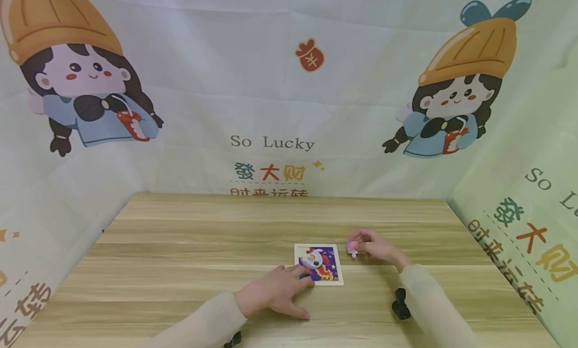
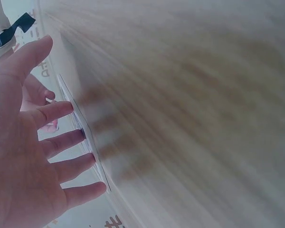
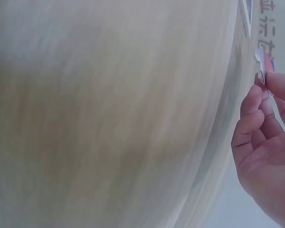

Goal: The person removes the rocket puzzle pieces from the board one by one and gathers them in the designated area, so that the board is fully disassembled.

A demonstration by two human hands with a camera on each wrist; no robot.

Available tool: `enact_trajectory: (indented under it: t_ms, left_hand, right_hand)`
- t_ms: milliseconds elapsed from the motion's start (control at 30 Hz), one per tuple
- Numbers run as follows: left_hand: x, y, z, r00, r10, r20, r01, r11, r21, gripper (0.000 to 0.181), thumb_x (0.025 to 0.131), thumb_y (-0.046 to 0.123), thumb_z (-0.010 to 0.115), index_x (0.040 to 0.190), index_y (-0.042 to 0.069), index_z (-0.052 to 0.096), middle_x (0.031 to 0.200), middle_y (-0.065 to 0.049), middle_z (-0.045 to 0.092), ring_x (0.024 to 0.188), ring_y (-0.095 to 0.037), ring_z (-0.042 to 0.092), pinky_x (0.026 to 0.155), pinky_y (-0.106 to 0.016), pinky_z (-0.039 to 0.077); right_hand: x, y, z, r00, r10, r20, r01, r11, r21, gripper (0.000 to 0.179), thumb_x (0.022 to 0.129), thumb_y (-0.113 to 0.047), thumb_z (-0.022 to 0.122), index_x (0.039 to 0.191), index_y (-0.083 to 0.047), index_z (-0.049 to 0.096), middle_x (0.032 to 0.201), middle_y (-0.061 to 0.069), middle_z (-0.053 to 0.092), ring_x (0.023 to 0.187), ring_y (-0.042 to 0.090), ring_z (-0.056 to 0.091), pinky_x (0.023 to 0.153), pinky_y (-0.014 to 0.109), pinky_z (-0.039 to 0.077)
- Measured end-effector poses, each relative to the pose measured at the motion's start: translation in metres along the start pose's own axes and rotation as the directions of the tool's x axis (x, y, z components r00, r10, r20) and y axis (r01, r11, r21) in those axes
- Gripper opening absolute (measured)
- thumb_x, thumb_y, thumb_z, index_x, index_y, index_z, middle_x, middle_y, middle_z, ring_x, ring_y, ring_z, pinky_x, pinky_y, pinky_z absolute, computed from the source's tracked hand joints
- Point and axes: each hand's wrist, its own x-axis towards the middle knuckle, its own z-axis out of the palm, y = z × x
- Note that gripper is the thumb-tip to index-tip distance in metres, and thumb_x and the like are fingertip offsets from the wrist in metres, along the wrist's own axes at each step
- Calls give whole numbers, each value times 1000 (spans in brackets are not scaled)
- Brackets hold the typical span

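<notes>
A small square jigsaw puzzle in a white frame [image 1: 334, 283] lies on the table, with a white bird, flames and a purple starry ground on it. A pale patch shows at its upper left. My left hand [image 1: 280, 289], fingers spread, rests its fingertips on the puzzle's near left edge, covering that corner. In the left wrist view the fingers of that hand [image 2: 71, 167] are straight and grip nothing. To the right of the frame, my right hand [image 1: 376, 245] pinches a pink and purple puzzle piece [image 1: 352, 246] between thumb and fingers. The right wrist view shows this piece [image 3: 266, 61] edge-on.
The wooden table [image 1: 203, 227] spreads around the puzzle. A printed cloth backdrop [image 1: 194, 137] rises behind it and at both sides. Black devices [image 1: 400, 304] are worn at the wrists, below the sleeves [image 1: 433, 303].
</notes>
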Motion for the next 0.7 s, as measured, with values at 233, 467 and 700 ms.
enact_trajectory:
  t_ms: [233,467,700]
  left_hand:
    - [0,-1,0,1000,-1,4,1,1000,-4,68,72,65,53,125,22,47,130,-3,39,119,-23,37,91,-47,32]
    - [0,0,0,1000,4,-3,-4,1000,2,68,72,65,53,125,22,47,129,-3,40,118,-23,37,91,-47,33]
    - [-1,0,-1,1000,6,-5,-6,1000,0,68,72,64,53,125,21,48,128,-3,40,118,-23,38,91,-47,33]
  right_hand:
    - [-1,7,-6,998,68,-12,-68,998,-9,26,76,5,47,102,7,52,72,5,48,58,14,42,46,22,33]
    - [1,8,-4,999,29,-30,-31,996,-82,23,75,6,47,98,9,53,69,3,48,56,12,42,48,23,35]
    - [1,4,-1,998,1,-69,-11,990,-137,16,79,3,52,93,9,55,76,8,55,61,14,45,53,27,40]
